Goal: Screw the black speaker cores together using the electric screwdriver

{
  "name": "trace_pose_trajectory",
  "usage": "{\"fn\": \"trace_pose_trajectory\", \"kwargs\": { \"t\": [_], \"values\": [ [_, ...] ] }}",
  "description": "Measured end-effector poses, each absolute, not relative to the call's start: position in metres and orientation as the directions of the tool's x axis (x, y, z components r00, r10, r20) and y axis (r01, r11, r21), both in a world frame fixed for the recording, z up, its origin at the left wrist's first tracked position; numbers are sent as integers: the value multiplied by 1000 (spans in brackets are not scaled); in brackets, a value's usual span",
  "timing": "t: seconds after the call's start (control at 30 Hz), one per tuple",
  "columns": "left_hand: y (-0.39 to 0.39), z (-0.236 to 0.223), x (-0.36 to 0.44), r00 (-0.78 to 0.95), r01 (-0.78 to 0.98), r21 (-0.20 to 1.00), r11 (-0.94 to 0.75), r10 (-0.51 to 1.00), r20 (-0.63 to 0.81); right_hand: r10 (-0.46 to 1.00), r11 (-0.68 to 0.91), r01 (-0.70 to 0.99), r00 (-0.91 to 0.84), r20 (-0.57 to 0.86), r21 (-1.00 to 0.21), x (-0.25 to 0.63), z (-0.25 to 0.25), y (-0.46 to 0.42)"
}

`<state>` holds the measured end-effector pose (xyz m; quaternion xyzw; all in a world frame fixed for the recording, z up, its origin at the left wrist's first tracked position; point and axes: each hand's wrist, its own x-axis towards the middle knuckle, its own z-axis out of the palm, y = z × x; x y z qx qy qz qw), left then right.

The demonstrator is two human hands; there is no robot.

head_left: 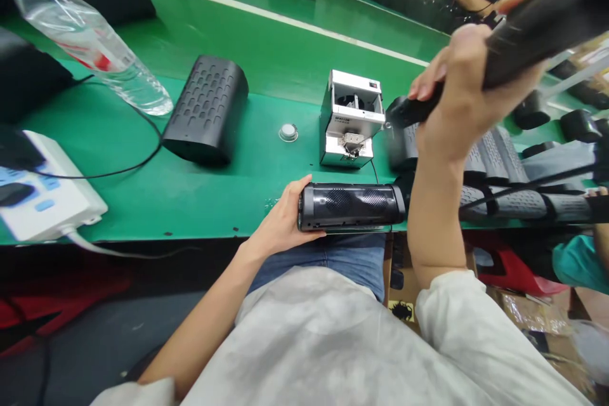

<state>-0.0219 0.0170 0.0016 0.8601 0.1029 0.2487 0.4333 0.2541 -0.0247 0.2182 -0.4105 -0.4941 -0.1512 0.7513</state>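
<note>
The left hand grips a black speaker resting at the edge of the green bench, while the raised right hand closes around a long black casing.

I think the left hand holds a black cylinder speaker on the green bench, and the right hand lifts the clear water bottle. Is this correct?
No: in the head view, the right hand lifts a long black cylindrical object, not the clear water bottle. The left hand does hold the black cylinder speaker.
</note>
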Motion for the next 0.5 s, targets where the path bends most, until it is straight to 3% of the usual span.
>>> {"fn": "trace_pose_trajectory", "kwargs": {
  "t": [0.13, 0.37, 0.5],
  "values": [
    [17, 2, -22, 855, -35, 805, -592, 400, 331, 274, 531, 629, 508, 817, -569, 266, 206, 1],
    [17, 2, -22, 863, -11, 801, -599, 399, 310, 334, 483, 626, 515, 789, -612, 257, 203, -4],
    [17, 0, -23, 870, 19, 801, -599, 405, 282, 489, 323, 550, 600, 633, -770, 242, 213, -48]
  ]
}}
